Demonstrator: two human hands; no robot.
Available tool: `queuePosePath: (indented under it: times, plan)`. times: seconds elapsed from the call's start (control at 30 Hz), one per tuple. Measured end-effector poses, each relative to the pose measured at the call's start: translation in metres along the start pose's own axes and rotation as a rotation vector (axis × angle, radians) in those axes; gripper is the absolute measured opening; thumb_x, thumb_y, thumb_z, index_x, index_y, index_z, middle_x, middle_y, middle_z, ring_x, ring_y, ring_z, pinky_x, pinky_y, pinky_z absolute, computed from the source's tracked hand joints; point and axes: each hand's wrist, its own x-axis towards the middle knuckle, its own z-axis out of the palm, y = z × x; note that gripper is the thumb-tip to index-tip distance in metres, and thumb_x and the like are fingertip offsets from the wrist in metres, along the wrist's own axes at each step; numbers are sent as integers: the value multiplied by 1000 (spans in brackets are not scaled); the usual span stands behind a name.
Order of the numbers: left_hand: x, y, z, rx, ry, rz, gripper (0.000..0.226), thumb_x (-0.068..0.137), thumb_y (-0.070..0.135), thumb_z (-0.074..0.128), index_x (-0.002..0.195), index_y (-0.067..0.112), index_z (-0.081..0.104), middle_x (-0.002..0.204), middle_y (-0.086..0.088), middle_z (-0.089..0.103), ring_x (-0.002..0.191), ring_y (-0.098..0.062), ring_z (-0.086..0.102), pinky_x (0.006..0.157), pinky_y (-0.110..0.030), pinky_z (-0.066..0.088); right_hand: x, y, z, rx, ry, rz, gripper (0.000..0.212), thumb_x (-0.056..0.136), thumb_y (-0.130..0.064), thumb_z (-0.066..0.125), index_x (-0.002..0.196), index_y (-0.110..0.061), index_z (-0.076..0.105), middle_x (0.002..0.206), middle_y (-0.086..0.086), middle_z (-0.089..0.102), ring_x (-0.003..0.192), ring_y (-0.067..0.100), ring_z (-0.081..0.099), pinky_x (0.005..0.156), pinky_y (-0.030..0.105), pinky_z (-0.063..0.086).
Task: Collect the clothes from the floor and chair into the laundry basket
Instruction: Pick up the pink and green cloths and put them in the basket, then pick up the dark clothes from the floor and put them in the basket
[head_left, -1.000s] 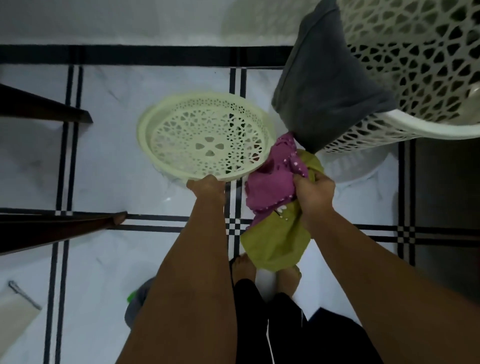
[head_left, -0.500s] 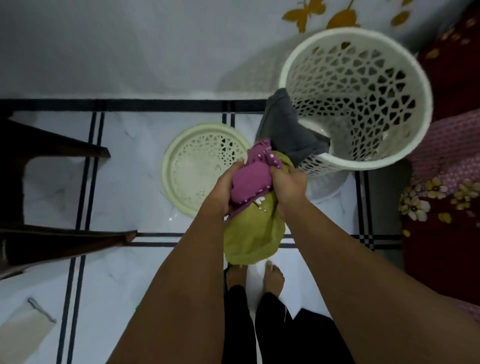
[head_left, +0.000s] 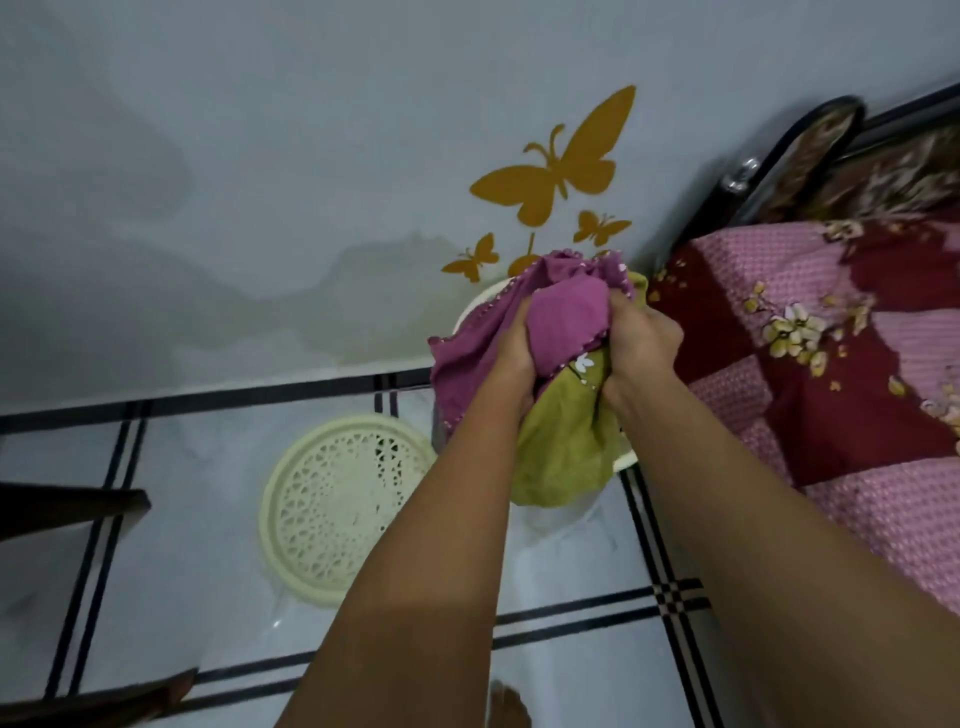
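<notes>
Clothes (head_left: 566, 322) bunched over laundry basket (head_left: 480, 304)

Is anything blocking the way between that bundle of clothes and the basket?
Nothing visible does. Both hands, left hand and right hand, hold the purple cloth and green cloth right over the laundry basket; its lid lies aside on the floor.

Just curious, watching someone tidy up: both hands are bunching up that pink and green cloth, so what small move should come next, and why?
Probably push the bundle down and let go. Both the left hand and right hand grip the pink cloth and green cloth right over the laundry basket, whose rim just peeks out beneath, with its lid lying off on the floor.
</notes>
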Motion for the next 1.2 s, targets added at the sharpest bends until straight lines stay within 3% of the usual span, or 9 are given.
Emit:
queuePosePath:
  times: [0.13, 0.23, 0.37, 0.43, 0.53, 0.63, 0.93, 1.13, 1.2]
  plan:
    - [48, -12, 13, 35, 85, 21, 45, 95, 30, 39, 128, 6, 56, 125, -10, 64, 111, -27, 59, 95, -34, 51, 34, 5, -13, -63, 89, 42, 28, 87, -28, 64, 104, -7, 61, 85, 1, 59, 86, 20, 58, 82, 33, 53]
    - [70, -32, 4, 56, 102, 17, 45, 89, 30, 40, 121, 6, 60, 116, -2, 64, 107, -18, 60, 100, -37, 47, 53, 30, -27, -93, 67, 191, 20, 89, -30, 61, 81, -14, 53, 75, 0, 54, 75, 19, 55, 77, 36, 52]
    - [64, -57, -8, 99, 106, -93, 29, 101, 22, 33, 84, 19, 56, 57, 12, 63, 53, 1, 60, 41, -7, 42, 57, 65, -39, -182, 3, 251, 24, 90, -27, 59, 100, -6, 64, 91, 7, 64, 93, 28, 60, 85, 39, 50]
    - [60, -71, -12, 136, 122, -96, 31, 101, 25, 34, 111, 13, 60, 85, 6, 62, 82, -9, 62, 57, -15, 46, 50, 78, -45, -212, 11, 260, 32, 92, -22, 57, 113, 2, 61, 113, 17, 64, 106, 33, 59, 96, 42, 49]
    - [46, -87, -14, 194, 128, -144, 42, 100, 28, 37, 136, 9, 49, 127, -4, 58, 121, -22, 54, 73, -22, 42, 35, 92, -58, -208, -77, 248, 20, 93, -17, 56, 105, -4, 63, 109, 16, 66, 89, 25, 61, 82, 27, 55]
    - [31, -116, -16, 330, 117, -159, 40, 96, 33, 44, 126, 10, 57, 110, -2, 63, 105, -22, 55, 89, -30, 46, 14, 106, -83, -286, -87, 205, 24, 93, -14, 54, 107, 5, 62, 84, 6, 61, 71, 11, 52, 56, 9, 46]
    - [-51, -257, -22, 728, -67, -199, 44, 99, 29, 40, 140, 15, 44, 145, -3, 45, 132, -23, 43, 112, -35, 32, -65, 208, -220, -341, 74, 410, 60, 91, -25, 58, 143, -4, 37, 148, 11, 41, 134, 23, 41, 108, 26, 31]
    - [-92, -391, -28, 837, -149, -359, 25, 99, 31, 40, 112, 21, 59, 120, -4, 58, 110, -20, 49, 92, -29, 42, -120, 311, -321, -388, 157, 610, 62, 89, -27, 61, 142, -7, 38, 149, 11, 39, 135, 24, 41, 104, 26, 33]
    - [-101, -448, -39, 867, -179, -389, 33, 99, 32, 40, 126, 21, 55, 135, -5, 52, 121, -20, 48, 103, -32, 39, -136, 361, -357, -418, 162, 683, 66, 89, -32, 62, 144, -8, 35, 152, 10, 35, 137, 25, 38, 107, 29, 33]
